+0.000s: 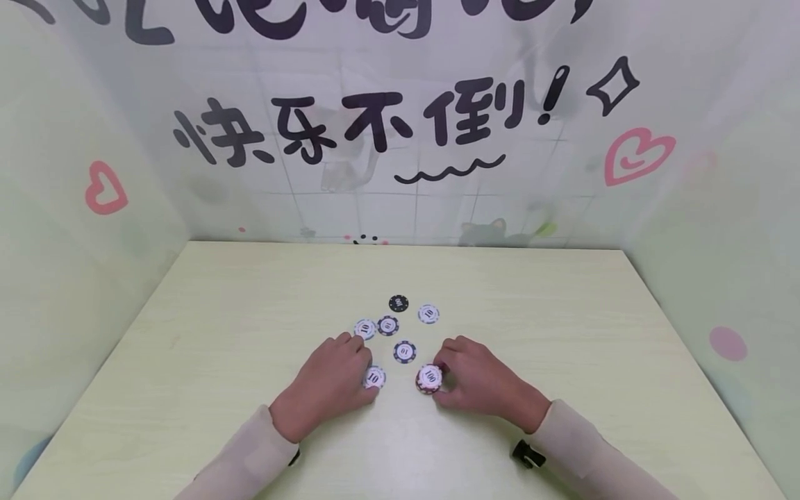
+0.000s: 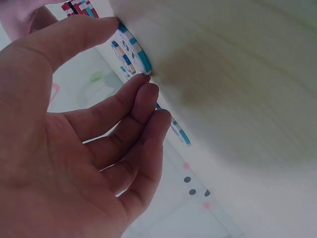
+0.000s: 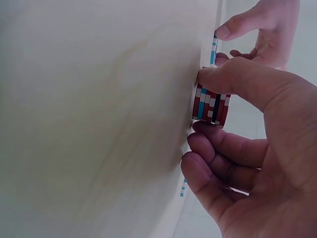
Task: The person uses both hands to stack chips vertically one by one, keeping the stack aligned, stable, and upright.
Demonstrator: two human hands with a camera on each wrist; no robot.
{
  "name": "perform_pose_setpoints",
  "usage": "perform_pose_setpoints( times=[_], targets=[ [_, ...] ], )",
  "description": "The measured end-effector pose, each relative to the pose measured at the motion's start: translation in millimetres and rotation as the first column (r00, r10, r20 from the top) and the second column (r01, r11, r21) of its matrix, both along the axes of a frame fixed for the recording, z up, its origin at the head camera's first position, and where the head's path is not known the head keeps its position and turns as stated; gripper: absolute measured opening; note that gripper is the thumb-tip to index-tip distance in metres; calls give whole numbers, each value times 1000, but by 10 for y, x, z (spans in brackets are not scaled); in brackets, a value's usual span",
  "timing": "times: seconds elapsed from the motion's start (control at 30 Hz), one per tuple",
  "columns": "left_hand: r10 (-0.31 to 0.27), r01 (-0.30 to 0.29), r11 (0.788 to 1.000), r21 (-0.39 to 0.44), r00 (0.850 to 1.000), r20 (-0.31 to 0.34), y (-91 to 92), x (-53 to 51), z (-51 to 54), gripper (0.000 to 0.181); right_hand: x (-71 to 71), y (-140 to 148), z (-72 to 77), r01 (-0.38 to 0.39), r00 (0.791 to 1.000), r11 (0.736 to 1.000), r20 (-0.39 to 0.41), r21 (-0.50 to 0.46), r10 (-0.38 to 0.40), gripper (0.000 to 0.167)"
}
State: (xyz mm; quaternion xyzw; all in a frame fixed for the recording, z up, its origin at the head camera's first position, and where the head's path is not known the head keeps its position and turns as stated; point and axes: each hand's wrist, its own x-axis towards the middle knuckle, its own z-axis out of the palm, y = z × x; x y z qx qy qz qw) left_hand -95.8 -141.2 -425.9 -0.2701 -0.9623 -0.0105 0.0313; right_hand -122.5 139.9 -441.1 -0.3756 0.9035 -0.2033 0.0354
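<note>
Looks like a small screened-off booth (image 1: 719, 229), though impossible to tell whether set up in a home, a shop or a studio. Has a pale wood-grain tabletop (image 1: 250, 298) at six o'clock in the head view, hemmed in from nine through twelve to three o'clock by whitish printed sheeting (image 1: 262, 219) with faint grid lines (image 1: 416, 215). Shows big dark Chinese lettering (image 1: 380, 132) on that sheeting at twelve, a pink heart (image 1: 108, 207) just past nine and a smiling heart (image 1: 632, 162) at two, drawn in a playful, cartoonish style.
</note>
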Motion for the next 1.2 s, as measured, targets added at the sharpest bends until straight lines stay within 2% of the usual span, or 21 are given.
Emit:
perform_pose_setpoints(
  times=[0.37,0.6,0.9,1.2],
  targets=[
    [-29,29,999,33,1000,-7,20,-11,-40,32,15,-12,3,17,1000,1000,20,17,-17,28],
    [-56,63,994,87,996,-71,54,-35,-32,29,25,-13,19,22,1000,1000,12,18,-22,27],
    [-89,99,991,94,990,-106,94,-56,-48,31,26,-20,21,37,999,999,38,20,-38,28],
    [-113,127,984,122,987,-119,148,-78,-43,33,19,-11,-10,28,1000,1000,-9,11,-28,27]
  ],
)
